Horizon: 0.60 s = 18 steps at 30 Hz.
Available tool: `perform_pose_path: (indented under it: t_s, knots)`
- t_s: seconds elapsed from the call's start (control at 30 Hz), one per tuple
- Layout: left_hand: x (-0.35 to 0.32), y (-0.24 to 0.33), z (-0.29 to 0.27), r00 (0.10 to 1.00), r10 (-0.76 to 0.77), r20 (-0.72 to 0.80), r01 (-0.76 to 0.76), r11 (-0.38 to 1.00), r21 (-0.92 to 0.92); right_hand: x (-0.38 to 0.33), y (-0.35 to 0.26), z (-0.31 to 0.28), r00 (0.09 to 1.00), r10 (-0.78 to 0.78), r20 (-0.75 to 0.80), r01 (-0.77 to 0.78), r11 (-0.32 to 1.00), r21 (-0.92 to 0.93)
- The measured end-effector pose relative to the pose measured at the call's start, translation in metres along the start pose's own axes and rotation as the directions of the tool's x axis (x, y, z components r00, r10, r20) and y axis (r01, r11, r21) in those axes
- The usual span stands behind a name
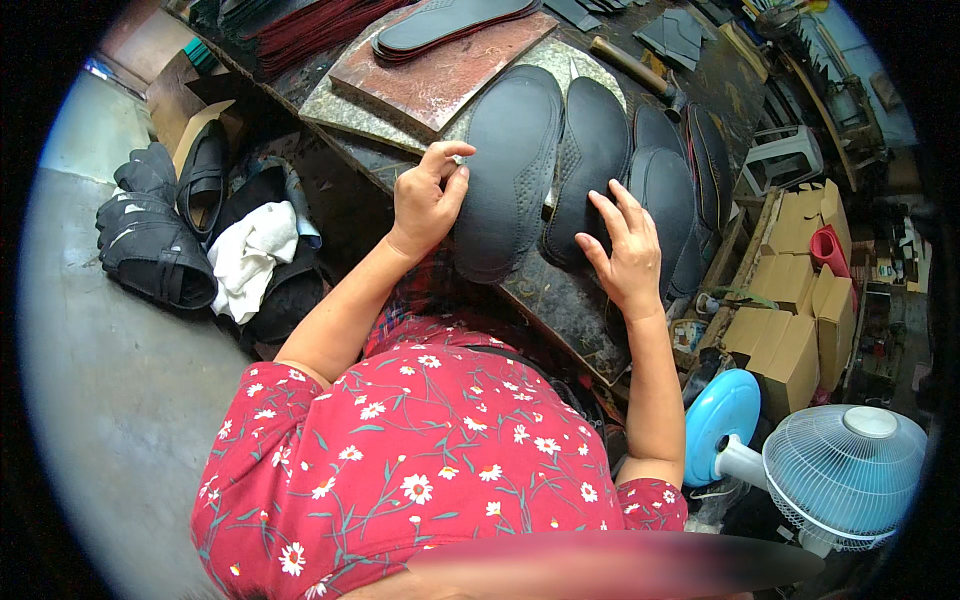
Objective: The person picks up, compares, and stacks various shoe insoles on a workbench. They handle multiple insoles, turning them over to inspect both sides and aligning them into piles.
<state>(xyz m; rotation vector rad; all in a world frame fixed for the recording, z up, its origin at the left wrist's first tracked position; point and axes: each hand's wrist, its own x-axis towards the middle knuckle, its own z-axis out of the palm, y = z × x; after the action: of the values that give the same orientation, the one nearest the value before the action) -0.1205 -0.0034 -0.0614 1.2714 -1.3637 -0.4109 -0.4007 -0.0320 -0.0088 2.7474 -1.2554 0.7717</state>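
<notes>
Black insole-shaped pieces lie side by side on the dark worktable. A large insole [510, 150] is nearest my left hand [428, 205], whose thumb and index finger pinch a small white scrap [459, 159] by its left edge. To the right lies a second insole [592, 125] with a dotted patch. My right hand [630, 255] rests its fingertips on the lower right part of that one, fingers spread, gripping nothing. Further right, more black insoles [665, 185] overlap, and a stack with coloured edges [708, 160] sits at the end.
Behind the insoles are a speckled slab [350, 112], a reddish board [430, 80] bearing more insoles [450, 28], and a hammer [630, 68]. Black shoes [160, 240] and a white cloth [255, 250] are piled at left. Cardboard boxes [785, 350] and a blue fan [845, 475] stand right.
</notes>
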Motion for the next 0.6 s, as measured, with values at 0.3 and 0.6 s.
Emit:
perform_pose_path:
  t_s: [0.3, 0.6]
  knots:
    - [-0.0003, -0.0009, 0.0037, 0.999, 0.023, -0.024, -0.024, 0.999, -0.041, -0.0014, 0.0015, -0.0021, 1.000, 0.013, -0.007, -0.013, 1.000, -0.001]
    - [0.0000, -0.0013, 0.0050, 1.000, 0.025, -0.019, -0.025, 1.000, -0.008, -0.0023, 0.0026, -0.0015, 1.000, -0.002, -0.027, 0.002, 1.000, -0.019]
